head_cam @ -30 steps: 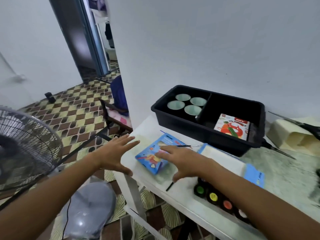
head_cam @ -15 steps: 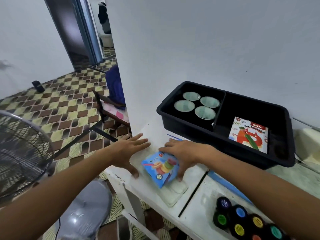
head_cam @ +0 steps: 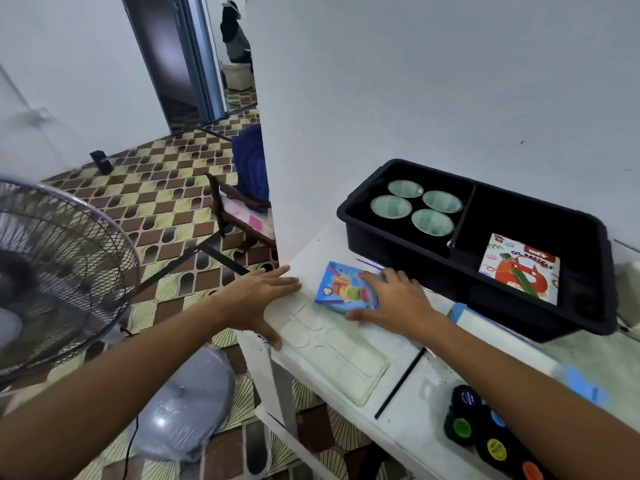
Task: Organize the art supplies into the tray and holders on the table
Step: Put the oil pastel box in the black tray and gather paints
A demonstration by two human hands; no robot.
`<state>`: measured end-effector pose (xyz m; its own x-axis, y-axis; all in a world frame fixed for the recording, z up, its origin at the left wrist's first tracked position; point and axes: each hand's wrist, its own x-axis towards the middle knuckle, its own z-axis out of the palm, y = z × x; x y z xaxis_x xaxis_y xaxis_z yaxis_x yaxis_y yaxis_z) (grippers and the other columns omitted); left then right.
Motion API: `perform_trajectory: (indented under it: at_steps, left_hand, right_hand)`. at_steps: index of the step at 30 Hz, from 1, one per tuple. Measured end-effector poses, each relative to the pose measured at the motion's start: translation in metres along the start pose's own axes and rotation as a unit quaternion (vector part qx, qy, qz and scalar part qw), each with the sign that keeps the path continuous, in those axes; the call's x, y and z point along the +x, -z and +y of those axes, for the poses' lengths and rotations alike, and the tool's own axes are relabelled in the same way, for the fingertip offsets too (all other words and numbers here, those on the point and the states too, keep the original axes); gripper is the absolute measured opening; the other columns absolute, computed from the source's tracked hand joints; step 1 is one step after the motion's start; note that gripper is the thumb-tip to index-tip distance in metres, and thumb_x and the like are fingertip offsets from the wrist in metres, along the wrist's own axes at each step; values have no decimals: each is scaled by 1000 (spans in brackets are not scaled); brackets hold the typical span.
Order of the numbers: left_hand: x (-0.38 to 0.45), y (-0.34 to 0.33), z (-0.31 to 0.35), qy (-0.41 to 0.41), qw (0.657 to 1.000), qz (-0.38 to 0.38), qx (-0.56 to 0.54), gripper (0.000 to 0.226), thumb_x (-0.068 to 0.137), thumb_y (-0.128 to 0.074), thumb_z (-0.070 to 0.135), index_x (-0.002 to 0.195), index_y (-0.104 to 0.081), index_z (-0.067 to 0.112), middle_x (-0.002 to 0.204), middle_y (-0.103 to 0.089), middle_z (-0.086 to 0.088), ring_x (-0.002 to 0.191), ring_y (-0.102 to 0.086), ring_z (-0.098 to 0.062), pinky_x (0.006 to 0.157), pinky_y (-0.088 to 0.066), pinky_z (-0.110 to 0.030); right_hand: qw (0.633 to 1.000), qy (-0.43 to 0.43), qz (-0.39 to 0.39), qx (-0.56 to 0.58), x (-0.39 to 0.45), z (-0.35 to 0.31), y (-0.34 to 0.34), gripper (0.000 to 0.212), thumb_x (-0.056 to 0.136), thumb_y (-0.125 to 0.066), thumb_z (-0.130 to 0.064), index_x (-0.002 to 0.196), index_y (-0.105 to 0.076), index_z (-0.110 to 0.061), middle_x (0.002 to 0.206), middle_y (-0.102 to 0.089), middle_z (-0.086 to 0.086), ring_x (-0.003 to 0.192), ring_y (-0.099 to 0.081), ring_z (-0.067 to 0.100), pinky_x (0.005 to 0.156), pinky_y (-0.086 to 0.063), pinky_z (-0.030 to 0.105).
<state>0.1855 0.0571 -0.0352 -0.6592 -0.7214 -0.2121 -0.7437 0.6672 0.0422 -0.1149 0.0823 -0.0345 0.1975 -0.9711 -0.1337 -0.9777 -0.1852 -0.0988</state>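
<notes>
Right hand (head_cam: 391, 299) rests on the blue crayon box (head_cam: 346, 287), fingers bent over its right end and thumb against the near edge, a grip that grasps the box where it lies on the white counter (head_cam: 412, 393). Left hand (head_cam: 258, 299) is released, fingers straight and spread, palm down at the counter's left edge with the thumb touching the near left corner of the white paint palette (head_cam: 332, 351). The palette lies flat on the counter, its far end just beside or slightly under the box; which of the two cannot be told. Nearest the viewer, at the lower right, a cluster of paint pots (head_cam: 485, 434) with coloured lids stands on the counter, and a thin black brush (head_cam: 400, 384) lies diagonally between the pots and the palette. Beyond the right forearm a blue-edged pad (head_cam: 502, 327) lies partly hidden. Farther back, against the wall, the black tray (head_cam: 353, 216) holds four pale green cups (head_cam: 415, 206) upright in its left compartment and an oil pastels box (head_cam: 519, 268) lying flat in its right compartment. Off the counter to the left stand a pedestal fan (head_cam: 62, 271) and, farther away, a patterned tile floor (head_cam: 145, 188).
</notes>
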Motion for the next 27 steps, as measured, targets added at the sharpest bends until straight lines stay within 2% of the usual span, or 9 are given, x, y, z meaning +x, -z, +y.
perform_trajectory:
  at_steps: [3,6,11,15,21,23,27]
  left_hand:
    - [-6,0,1,10,1000,-4,-5,120,62,-63,82,155,-16,23,162,-14,6,143,11,-2,117,-3,-32]
    - [-12,-1,4,20,1000,-12,1,121,62,-61,83,155,-13,23,162,-12,6,138,14,1,116,1,-31]
    - [-20,-4,5,32,999,-14,-3,117,63,-60,83,155,-11,30,162,-17,4,150,-3,-15,119,-8,-39]
    - [-23,-6,5,35,999,-14,5,110,65,-58,84,154,-12,38,160,-22,3,148,-12,-18,118,-16,-41]
    - [-22,-8,4,41,999,-16,4,108,65,-57,85,153,-13,40,159,-24,4,147,-15,-17,118,-20,-42]
    - [-21,-8,5,42,999,-15,6,109,64,-57,85,153,-14,40,159,-25,4,147,-16,-17,118,-19,-41]
    - [-19,-9,9,48,999,-14,7,109,64,-60,83,153,-15,39,158,-25,4,147,-17,-17,118,-18,-41]
  right_hand:
    - [997,-51,23,-55,-2,-5,-7,94,75,-27,-89,147,-30,-28,141,-38,9,126,-38,33,103,-30,48]
    - [994,-59,52,-75,-10,-12,-9,93,79,-5,-81,150,-26,-24,154,-23,14,137,-25,35,109,-21,53]
    - [997,54,28,-51,-44,-23,-8,107,67,15,-86,154,-8,-28,163,-3,12,149,4,33,118,-3,52]
    - [991,118,-11,-57,-72,-14,-19,102,69,17,-86,154,2,-33,160,19,7,148,18,29,117,11,48]
    - [989,119,-35,-85,-60,27,-8,89,79,13,-71,156,-5,-30,164,1,0,150,10,26,119,3,48]
    - [985,133,-44,-100,-56,43,-5,86,80,8,-72,155,-3,-31,164,3,-2,149,13,25,118,5,47]
    - [984,134,-39,-111,-52,57,5,93,78,5,-79,156,0,-28,163,9,-1,148,18,22,119,7,45]
